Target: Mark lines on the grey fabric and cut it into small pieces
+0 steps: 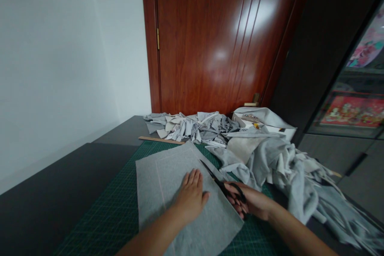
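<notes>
Left fingers (192, 179) flat on fabric (172, 172); right fingers (238, 209) grip scissors (221, 186).

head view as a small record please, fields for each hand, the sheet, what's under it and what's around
left hand: left hand flat on grey fabric sheet
right hand: right hand gripping black-handled scissors, blades near the sheet's right side
sheet marks: faint pinkish lines
underneath: green gridded cutting mat
beyond mat: wooden strip, heaped fabric scraps
right of mat: crumpled grey cloth
background: reddish-brown door
blade opening: cannot tell
</notes>
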`<state>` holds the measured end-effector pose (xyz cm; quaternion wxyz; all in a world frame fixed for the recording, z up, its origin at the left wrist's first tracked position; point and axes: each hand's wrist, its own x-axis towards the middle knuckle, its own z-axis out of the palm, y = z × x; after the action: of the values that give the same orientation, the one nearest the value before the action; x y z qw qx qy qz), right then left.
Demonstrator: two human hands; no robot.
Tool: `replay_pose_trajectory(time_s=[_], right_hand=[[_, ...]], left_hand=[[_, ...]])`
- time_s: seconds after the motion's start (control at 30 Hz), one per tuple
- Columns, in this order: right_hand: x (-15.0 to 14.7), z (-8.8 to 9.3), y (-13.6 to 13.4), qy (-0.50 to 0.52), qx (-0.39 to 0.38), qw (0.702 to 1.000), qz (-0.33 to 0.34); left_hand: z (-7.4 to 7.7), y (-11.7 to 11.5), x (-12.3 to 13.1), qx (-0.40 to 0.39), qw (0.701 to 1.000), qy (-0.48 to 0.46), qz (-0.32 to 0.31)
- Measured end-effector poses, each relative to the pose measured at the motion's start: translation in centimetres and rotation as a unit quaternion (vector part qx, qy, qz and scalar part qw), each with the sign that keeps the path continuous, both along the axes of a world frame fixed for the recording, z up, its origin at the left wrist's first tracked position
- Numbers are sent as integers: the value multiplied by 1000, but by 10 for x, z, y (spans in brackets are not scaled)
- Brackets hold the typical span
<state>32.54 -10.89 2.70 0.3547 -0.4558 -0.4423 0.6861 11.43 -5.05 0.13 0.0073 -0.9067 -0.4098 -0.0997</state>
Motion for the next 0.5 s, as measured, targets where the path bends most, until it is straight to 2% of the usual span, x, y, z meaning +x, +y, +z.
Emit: replay_pose_trajectory(time_s=[0.5], right_hand=[[-9,-1,-1,-2,30,999,-11]], left_hand=[[-4,2,-1,13,1000,-2,-5]])
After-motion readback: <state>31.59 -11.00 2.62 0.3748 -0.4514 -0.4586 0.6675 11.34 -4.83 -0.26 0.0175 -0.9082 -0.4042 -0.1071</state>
